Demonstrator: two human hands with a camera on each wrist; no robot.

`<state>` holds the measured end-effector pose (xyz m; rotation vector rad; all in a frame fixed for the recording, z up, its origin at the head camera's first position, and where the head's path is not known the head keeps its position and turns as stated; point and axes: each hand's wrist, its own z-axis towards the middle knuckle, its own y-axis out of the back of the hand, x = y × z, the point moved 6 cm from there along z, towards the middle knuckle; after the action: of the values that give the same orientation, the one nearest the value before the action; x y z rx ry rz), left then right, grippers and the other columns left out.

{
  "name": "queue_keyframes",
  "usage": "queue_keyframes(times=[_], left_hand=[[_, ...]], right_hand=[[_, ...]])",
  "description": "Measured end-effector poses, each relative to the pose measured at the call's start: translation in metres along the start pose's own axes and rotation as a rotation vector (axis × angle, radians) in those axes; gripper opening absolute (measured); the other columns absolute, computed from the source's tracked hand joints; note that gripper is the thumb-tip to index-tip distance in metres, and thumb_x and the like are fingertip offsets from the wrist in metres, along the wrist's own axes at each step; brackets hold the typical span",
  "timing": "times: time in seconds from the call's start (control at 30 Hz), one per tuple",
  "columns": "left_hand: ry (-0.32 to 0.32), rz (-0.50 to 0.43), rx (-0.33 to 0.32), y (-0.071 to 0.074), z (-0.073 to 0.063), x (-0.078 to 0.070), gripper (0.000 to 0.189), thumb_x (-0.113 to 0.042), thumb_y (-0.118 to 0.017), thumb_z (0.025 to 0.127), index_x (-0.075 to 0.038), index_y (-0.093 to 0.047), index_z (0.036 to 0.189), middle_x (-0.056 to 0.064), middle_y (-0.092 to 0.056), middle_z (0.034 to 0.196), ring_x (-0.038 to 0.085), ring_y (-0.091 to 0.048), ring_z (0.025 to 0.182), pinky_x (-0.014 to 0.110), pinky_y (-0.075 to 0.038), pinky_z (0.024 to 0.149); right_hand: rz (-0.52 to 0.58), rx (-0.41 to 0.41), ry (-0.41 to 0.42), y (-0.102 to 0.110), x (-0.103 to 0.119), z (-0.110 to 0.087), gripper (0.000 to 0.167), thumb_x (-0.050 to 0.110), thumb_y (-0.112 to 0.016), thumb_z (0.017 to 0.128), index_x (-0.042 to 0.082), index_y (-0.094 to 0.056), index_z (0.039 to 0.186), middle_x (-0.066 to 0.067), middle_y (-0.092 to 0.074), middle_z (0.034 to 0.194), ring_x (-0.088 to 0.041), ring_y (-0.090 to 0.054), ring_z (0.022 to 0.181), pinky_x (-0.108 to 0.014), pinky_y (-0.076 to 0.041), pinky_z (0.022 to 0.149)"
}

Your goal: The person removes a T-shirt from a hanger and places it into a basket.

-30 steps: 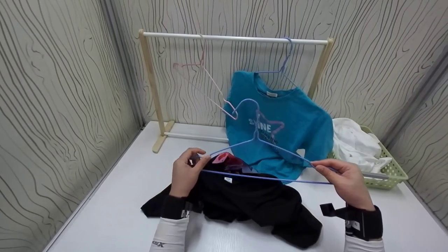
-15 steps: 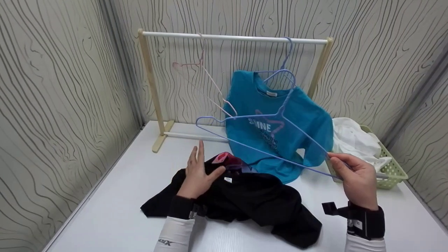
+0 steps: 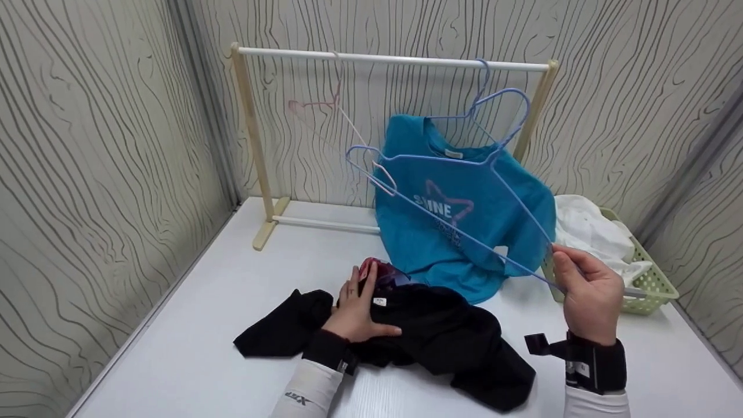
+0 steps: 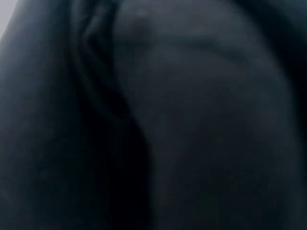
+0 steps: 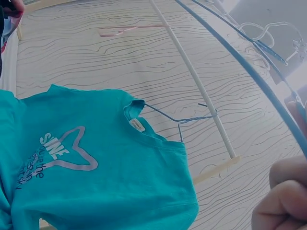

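Observation:
A black shirt [image 3: 458,337] lies crumpled on the white table, its small white label showing at the collar. My left hand [image 3: 357,316] rests on it near the collar, fingers stretched out and thumb spread to the side. Dark, blurred cloth [image 4: 206,134] fills the left wrist view. In my right hand [image 3: 592,296] the end of a blue clothes hanger [image 3: 435,158] is pinched, held tilted above the table with its hook upward. Part of the bent fingers [image 5: 283,206] shows in the right wrist view. A red and purple patch [image 3: 380,273] shows beyond the left fingers.
Behind stands a small rack with a white rail [image 3: 400,59]. A teal T-shirt [image 3: 464,191] hangs there on another blue hanger, beside a bare pink hanger [image 3: 351,122]. A green basket [image 3: 656,284] with white cloth [image 3: 589,232] stands at the right.
My left hand has let go of the blue hanger and come down to the right onto the black shirt. The right hand keeps hold, and the hanger has swung up and tilted.

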<state>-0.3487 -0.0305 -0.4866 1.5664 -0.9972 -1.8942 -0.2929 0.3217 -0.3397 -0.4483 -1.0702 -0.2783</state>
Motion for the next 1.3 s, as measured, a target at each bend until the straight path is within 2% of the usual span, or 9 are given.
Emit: queue_keyframes(times=[0.23,0.3,0.4,0.5,0.63,0.77,0.87,1.13,1.3], left_hand=[[-0.024,0.073,-0.030,-0.005,0.000,0.000,0.137,-0.057,-0.094,0.065,-0.023,-0.007,0.167,0.024,-0.036,0.163,0.048,-0.047,0.135,0.078,-0.038,0.099],[-0.016,0.096,-0.030,-0.007,0.000,0.000,0.135,-0.054,-0.095,0.065,-0.022,-0.010,0.166,0.025,-0.046,0.156,0.046,-0.050,0.132,0.077,-0.039,0.099],[-0.001,0.116,-0.026,-0.009,0.002,0.000,0.132,-0.052,-0.095,0.065,-0.021,-0.015,0.166,0.026,-0.051,0.150,0.045,-0.052,0.128,0.074,-0.043,0.097],[0.000,0.105,-0.024,-0.011,0.003,-0.001,0.128,-0.048,-0.096,0.066,-0.017,-0.021,0.165,0.029,-0.052,0.148,0.045,-0.055,0.125,0.070,-0.047,0.094],[-0.025,0.053,-0.020,-0.012,0.003,-0.004,0.120,-0.037,-0.097,0.068,-0.007,-0.028,0.162,0.032,-0.053,0.146,0.047,-0.059,0.125,0.062,-0.053,0.095],[-0.039,0.011,0.000,-0.014,0.001,-0.006,0.113,-0.029,-0.095,0.071,0.001,-0.031,0.159,0.031,-0.057,0.143,0.043,-0.061,0.127,0.052,-0.054,0.100],[-0.035,0.004,0.008,-0.015,0.000,-0.007,0.111,-0.028,-0.094,0.072,0.003,-0.031,0.158,0.028,-0.061,0.140,0.039,-0.064,0.125,0.049,-0.055,0.100],[-0.024,0.030,0.017,-0.015,0.000,-0.007,0.110,-0.030,-0.093,0.073,0.004,-0.032,0.157,0.027,-0.067,0.130,0.037,-0.069,0.115,0.047,-0.057,0.094],[-0.025,0.036,0.018,-0.016,0.000,-0.006,0.109,-0.031,-0.093,0.074,0.004,-0.032,0.157,0.027,-0.067,0.131,0.037,-0.069,0.117,0.048,-0.056,0.095]], right_hand=[[0.044,-0.029,0.058,-0.008,-0.001,0.000,0.019,0.004,-0.073,0.094,-0.011,-0.076,0.105,-0.002,-0.062,0.063,-0.013,-0.044,0.054,-0.024,-0.027,0.050],[0.056,-0.055,0.070,-0.010,-0.002,0.001,0.021,0.006,-0.075,0.093,-0.010,-0.076,0.105,-0.001,-0.069,0.068,-0.012,-0.051,0.057,-0.018,-0.034,0.051],[0.044,-0.101,0.088,-0.015,-0.003,0.007,0.023,0.010,-0.077,0.092,-0.009,-0.077,0.106,0.003,-0.079,0.083,-0.008,-0.066,0.074,-0.011,-0.049,0.066],[-0.038,-0.114,0.113,-0.027,0.000,0.020,0.027,0.015,-0.075,0.094,-0.006,-0.076,0.110,0.013,-0.079,0.089,-0.008,-0.072,0.091,-0.013,-0.055,0.082],[-0.243,-0.069,0.167,-0.054,0.009,0.040,0.033,0.026,-0.069,0.099,-0.002,-0.076,0.115,0.018,-0.075,0.095,-0.002,-0.070,0.097,-0.018,-0.056,0.094],[-0.365,0.001,0.189,-0.087,0.021,0.058,0.034,0.031,-0.065,0.101,0.003,-0.076,0.118,0.000,-0.077,0.109,0.000,-0.069,0.101,-0.029,-0.056,0.100],[-0.400,0.052,0.205,-0.112,0.027,0.072,0.034,0.031,-0.064,0.103,0.004,-0.076,0.118,-0.012,-0.076,0.116,-0.002,-0.068,0.101,-0.023,-0.056,0.097],[-0.439,0.138,0.232,-0.157,0.017,0.089,0.030,0.025,-0.062,0.105,0.002,-0.076,0.117,-0.015,-0.076,0.114,0.001,-0.060,0.085,-0.014,-0.044,0.072],[-0.464,0.217,0.194,-0.173,0.000,0.083,0.031,0.026,-0.059,0.106,0.003,-0.074,0.120,-0.016,-0.074,0.118,-0.016,-0.067,0.099,-0.023,-0.054,0.085]])
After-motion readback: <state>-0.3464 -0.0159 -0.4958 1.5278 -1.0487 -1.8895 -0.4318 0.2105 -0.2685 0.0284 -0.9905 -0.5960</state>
